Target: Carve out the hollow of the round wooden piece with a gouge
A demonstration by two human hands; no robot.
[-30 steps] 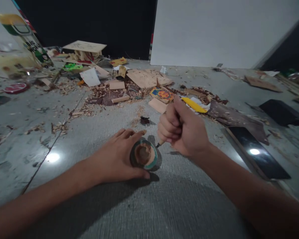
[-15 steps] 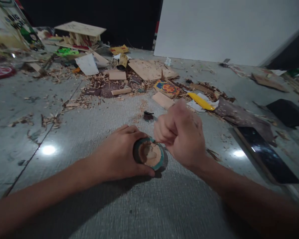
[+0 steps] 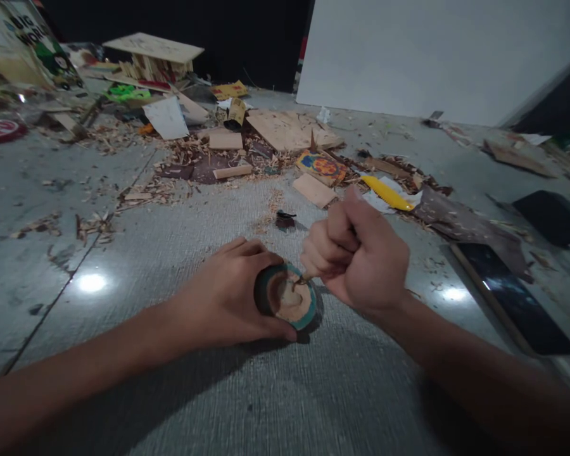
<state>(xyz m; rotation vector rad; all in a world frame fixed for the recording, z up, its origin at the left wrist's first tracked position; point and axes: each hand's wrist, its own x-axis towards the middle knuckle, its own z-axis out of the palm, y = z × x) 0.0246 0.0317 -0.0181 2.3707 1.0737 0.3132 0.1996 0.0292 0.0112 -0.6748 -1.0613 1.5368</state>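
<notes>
A round wooden piece (image 3: 287, 299) with a teal rim and a brown hollowed middle rests on the grey floor in front of me. My left hand (image 3: 228, 294) wraps round its left side, fingers curled over the top and thumb under the front. My right hand (image 3: 354, 253) is closed in a fist around a small carving tool (image 3: 306, 278), whose tip touches the upper right of the piece's hollow. Most of the tool is hidden inside the fist.
Wood shavings and offcuts (image 3: 204, 161) litter the floor beyond. A painted tile (image 3: 322, 166), a yellow object (image 3: 387, 193), a dark phone (image 3: 513, 297) at right, a small wooden model (image 3: 152, 57) at back left and a white board (image 3: 432, 57) stand around.
The right fist went from beside the piece to over its rim, and now the tool's tip is set in the hollow. The left hand kept its hold. The camera shifted slightly.
</notes>
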